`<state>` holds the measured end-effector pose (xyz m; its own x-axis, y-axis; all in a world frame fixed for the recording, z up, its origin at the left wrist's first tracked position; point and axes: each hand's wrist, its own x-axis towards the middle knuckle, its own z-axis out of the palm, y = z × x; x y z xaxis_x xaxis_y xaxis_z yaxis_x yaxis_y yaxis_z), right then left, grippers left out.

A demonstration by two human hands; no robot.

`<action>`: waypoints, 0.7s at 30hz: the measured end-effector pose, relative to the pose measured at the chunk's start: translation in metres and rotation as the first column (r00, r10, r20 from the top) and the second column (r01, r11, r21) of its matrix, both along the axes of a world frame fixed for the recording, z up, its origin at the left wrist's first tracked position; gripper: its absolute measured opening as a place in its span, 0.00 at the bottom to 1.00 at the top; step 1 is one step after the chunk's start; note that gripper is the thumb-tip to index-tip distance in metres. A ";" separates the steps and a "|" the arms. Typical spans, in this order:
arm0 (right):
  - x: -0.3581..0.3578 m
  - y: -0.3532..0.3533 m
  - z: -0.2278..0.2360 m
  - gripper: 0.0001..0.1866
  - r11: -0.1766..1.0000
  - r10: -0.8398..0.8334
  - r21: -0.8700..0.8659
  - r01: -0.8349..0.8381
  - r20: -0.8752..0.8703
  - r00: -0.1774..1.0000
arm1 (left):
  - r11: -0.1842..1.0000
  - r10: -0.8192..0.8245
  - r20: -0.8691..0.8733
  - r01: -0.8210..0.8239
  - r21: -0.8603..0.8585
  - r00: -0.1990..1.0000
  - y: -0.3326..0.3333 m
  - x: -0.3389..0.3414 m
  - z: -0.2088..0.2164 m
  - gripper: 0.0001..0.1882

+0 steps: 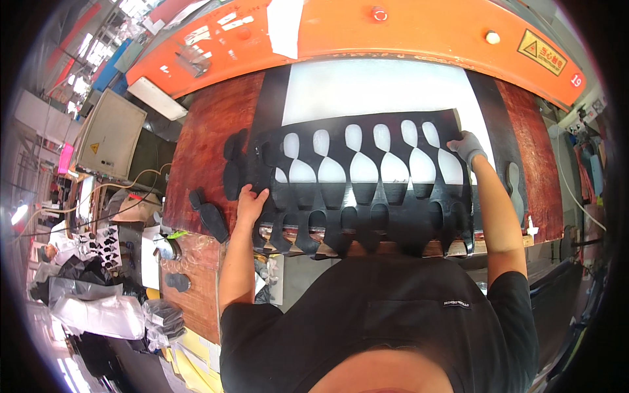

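A black sheet (pixel 357 213) with several sole-shaped cutouts lies across the white board (pixel 367 88), its near part sagging over the front edge of the work table. My right hand (pixel 468 149), in a pale grey glove, is closed on the sheet's right edge. At the sheet's left edge is my bare left hand (pixel 250 204); its thumb and forefinger are spread, with no clear grip visible. Dark sole-shaped pieces (pixel 211 219) lie on the red-brown table left of this hand. Beyond the right hand is a greyish sole-shaped piece (pixel 515 190).
An orange machine beam (pixel 327 39) with a red button (pixel 379 14) and a white knob (pixel 492 37) spans the far side. To the left stand a beige cabinet (pixel 113 134) and a lower wooden table (pixel 196 259). Plastic-wrapped bundles (pixel 98 311) lie at lower left.
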<state>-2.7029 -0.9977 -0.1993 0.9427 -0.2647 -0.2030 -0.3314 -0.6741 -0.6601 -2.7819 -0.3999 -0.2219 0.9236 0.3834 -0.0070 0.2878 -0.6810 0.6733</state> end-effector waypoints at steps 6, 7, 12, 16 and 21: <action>-0.019 0.020 0.024 0.20 0.916 0.014 0.395 -0.076 0.158 0.987 | 0.931 -0.042 -0.027 0.049 0.361 0.999 -0.001 0.029 0.003 0.36; -0.028 0.019 0.032 0.19 0.845 -0.016 0.529 -0.082 0.177 0.984 | 0.886 -0.086 -0.035 0.093 0.454 0.996 -0.004 0.034 0.002 0.35; -0.097 0.014 0.078 0.23 0.814 -0.085 0.570 -0.117 0.315 0.945 | 0.867 -0.208 0.067 0.152 0.475 0.976 0.000 0.058 0.000 0.29; -0.173 0.015 0.102 0.20 0.810 -0.078 0.542 -0.226 0.481 0.873 | 0.886 -0.131 -0.103 0.070 -0.458 0.986 0.000 0.057 0.026 0.22; -0.269 -0.001 0.082 0.20 0.622 -0.350 0.766 -0.163 0.458 0.817 | 0.492 -0.494 -0.024 0.256 -0.832 0.869 -0.023 0.014 0.093 0.17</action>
